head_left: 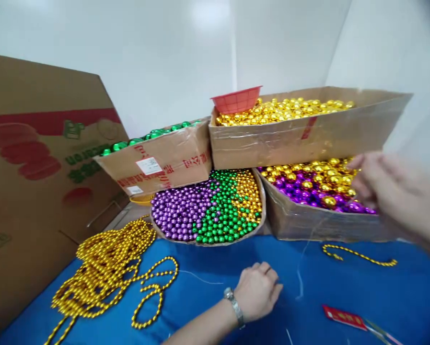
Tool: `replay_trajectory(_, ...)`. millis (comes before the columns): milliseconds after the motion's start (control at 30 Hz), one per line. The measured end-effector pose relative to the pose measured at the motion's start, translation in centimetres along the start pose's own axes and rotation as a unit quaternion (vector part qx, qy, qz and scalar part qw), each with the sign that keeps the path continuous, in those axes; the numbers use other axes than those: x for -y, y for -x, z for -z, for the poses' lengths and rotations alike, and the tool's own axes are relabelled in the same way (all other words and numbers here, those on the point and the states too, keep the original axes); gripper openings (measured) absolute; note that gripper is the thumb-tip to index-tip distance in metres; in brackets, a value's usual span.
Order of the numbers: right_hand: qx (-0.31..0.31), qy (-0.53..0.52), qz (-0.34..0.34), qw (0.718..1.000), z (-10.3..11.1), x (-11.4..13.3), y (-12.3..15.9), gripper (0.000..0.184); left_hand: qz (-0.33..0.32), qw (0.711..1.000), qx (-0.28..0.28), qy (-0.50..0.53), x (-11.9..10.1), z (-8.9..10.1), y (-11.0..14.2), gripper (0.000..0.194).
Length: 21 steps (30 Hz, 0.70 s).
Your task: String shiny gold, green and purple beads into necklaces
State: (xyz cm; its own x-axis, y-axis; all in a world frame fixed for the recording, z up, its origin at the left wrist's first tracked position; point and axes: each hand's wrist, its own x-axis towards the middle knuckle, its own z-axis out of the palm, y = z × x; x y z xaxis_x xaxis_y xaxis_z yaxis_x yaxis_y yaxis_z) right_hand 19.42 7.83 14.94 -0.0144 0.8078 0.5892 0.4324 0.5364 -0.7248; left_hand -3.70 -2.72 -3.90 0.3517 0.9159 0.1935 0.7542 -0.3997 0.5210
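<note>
My left hand (258,290), with a metal watch at the wrist, is closed low over the blue tabletop (215,263); whatever its curled fingers hold is hidden. My right hand (389,184) is raised at the right, blurred, in front of a cardboard box (330,225) of gold beads (317,170) and purple beads (294,189). Its fingertips look pinched together, but I cannot make out anything between them. A thin pale thread (299,278) runs over the cloth between the two hands. Behind my left hand sits a rounded container of small purple, green and gold beads (220,215).
Gold bead strands (107,268) lie heaped at the left, and a short gold strand (360,255) lies at the right. A red packet (344,317) is near the front. Stacked above are a box of green beads (171,163) and one of gold beads with a red basket (236,100). A large carton (38,191) stands left.
</note>
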Motion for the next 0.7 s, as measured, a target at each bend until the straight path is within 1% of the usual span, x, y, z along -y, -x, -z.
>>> replay_trajectory(33,0.067,-0.026,-0.036,0.997,-1.2,-1.0,2.2,0.034,-0.011,1.0,0.005,-0.008,0.0,1.6,0.3,0.017)
replay_trajectory(67,0.102,-0.044,-0.057,0.992,-2.4,-2.0,4.4,0.032,-0.016,1.0,-0.004,-0.01,0.2,3.4,0.5,0.021)
replay_trajectory(100,0.138,-0.041,-0.074,0.987,-3.5,-3.0,6.6,0.031,-0.016,1.0,-0.022,-0.009,0.6,5.4,0.4,0.023)
replay_trajectory(167,0.191,-0.022,-0.092,0.977,-5.6,-4.5,10.5,0.031,0.008,0.996,-0.08,-0.028,2.0,8.9,-0.5,0.025)
replay_trajectory(200,0.214,-0.028,-0.101,0.971,-6.6,-5.0,12.1,0.032,0.027,0.993,-0.108,-0.049,3.0,10.3,-1.2,0.025)
replay_trajectory(233,0.229,-0.035,-0.104,0.967,-7.4,-5.3,13.4,0.033,0.046,0.988,-0.129,-0.073,4.0,11.4,-2.0,0.023)
replay_trajectory(267,0.241,-0.039,-0.105,0.964,-8.1,-5.4,14.5,0.033,0.062,0.984,-0.136,-0.098,5.0,12.1,-2.8,0.023)
replay_trajectory(333,0.249,-0.043,-0.099,0.963,-9.1,-5.2,15.7,0.032,0.08,0.98,-0.129,-0.129,6.8,12.7,-4.2,0.021)
replay_trajectory(400,0.248,-0.034,-0.091,0.964,-9.5,-4.7,16.1,0.03,0.084,0.981,-0.113,-0.132,8.0,12.5,-5.0,0.016)
replay_trajectory(467,0.236,-0.02,-0.078,0.968,-9.5,-4.3,16.1,0.029,0.086,0.983,-0.107,-0.121,8.7,12.1,-5.3,0.013)
replay_trajectory(567,0.222,0.011,-0.046,0.974,-9.4,-4.4,16.0,0.027,0.093,0.985,-0.115,-0.093,9.0,11.9,-5.3,0.013)
replay_trajectory(633,0.217,0.023,-0.02,0.976,-9.4,-4.7,16.1,0.024,0.095,0.985,-0.123,-0.077,8.6,12.1,-5.3,0.013)
replay_trajectory(667,0.215,0.026,-0.003,0.976,-9.5,-4.8,16.2,0.023,0.098,0.985,-0.128,-0.055,8.3,12.2,-5.3,0.015)
replay_trajectory(700,0.21,0.028,0.014,0.977,-9.5,-4.9,16.3,0.022,0.105,0.986,-0.132,-0.002,7.9,12.3,-5.2,0.017)
